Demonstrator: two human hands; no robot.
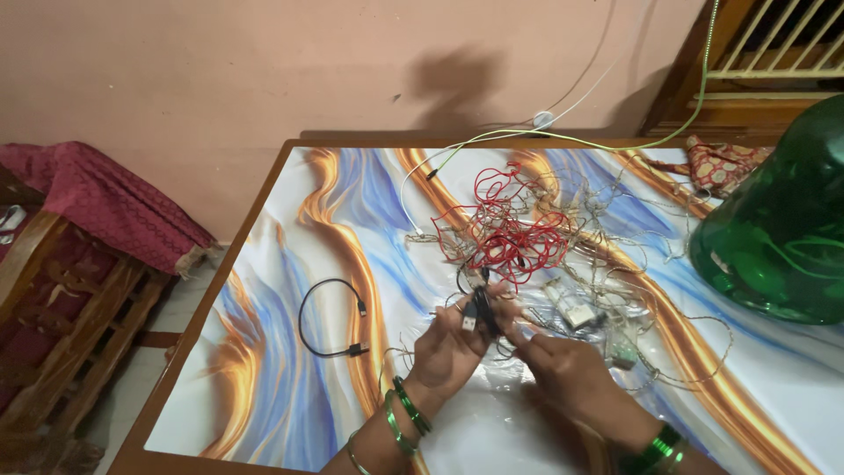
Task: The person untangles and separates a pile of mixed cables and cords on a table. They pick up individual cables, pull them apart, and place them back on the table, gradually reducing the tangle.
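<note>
My left hand point(448, 347) grips a black cable with a plug end point(476, 315) that runs into a tangle of wires. My right hand point(563, 365) pinches the same black cable just to the right of the plug. Both wrists wear green bangles. The tangle lies just beyond the hands: red wire point(505, 230) knotted with pale string-light wire point(615, 264) and small clear bulbs. A separate short black cable point(321, 317) lies looped on the table point(264, 387) to the left of my left hand, apart from the tangle.
A large green glass vessel point(778, 220) stands at the right edge. White and green cords point(527, 132) run from the tangle up to the wall. A patterned cloth pouch point(716, 163) lies at the back right. A wooden seat with maroon cloth point(79, 229) stands left of the table.
</note>
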